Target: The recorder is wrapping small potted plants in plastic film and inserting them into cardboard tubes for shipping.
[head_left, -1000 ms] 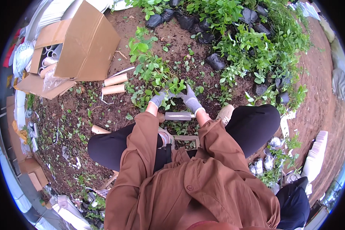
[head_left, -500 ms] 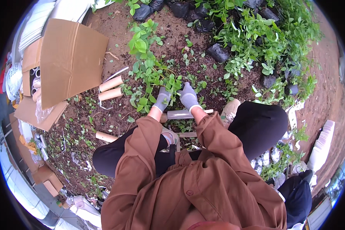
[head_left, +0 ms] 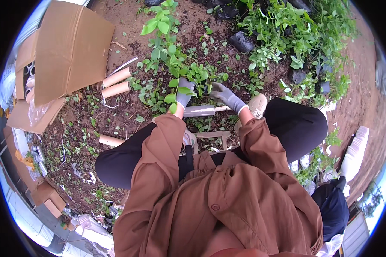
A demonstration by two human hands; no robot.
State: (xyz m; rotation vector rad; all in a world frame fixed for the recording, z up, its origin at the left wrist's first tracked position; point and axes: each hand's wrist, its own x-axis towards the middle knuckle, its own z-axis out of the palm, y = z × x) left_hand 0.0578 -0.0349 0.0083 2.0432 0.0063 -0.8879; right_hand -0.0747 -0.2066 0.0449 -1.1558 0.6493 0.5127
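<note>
My left hand (head_left: 185, 91), in a grey glove, is closed round the stems of a leafy green plant (head_left: 174, 64). Leaves hide part of its fingers. To its right is my right hand (head_left: 228, 97), gloved too, its fingers loosely apart and pointing left toward the foliage. Just beyond those fingertips a small dark patch shows among the leaves, too unclear to name. Below both hands lies a roll of greyish plastic film (head_left: 199, 111) on a pale stick (head_left: 221, 108), between my feet.
An open cardboard box (head_left: 73, 51) holding rolls stands at the left. Beside it lie cardboard tubes (head_left: 116, 78), with another tube (head_left: 111, 141) nearer my left knee. Leafy plants with black-wrapped roots (head_left: 242, 42) are heaped at the far right. A low wooden frame (head_left: 212, 134) stands before me.
My right hand has moved right, away from my left hand, and its fingers have loosened. My left hand has stayed at the plant. The whole view has shifted a little.
</note>
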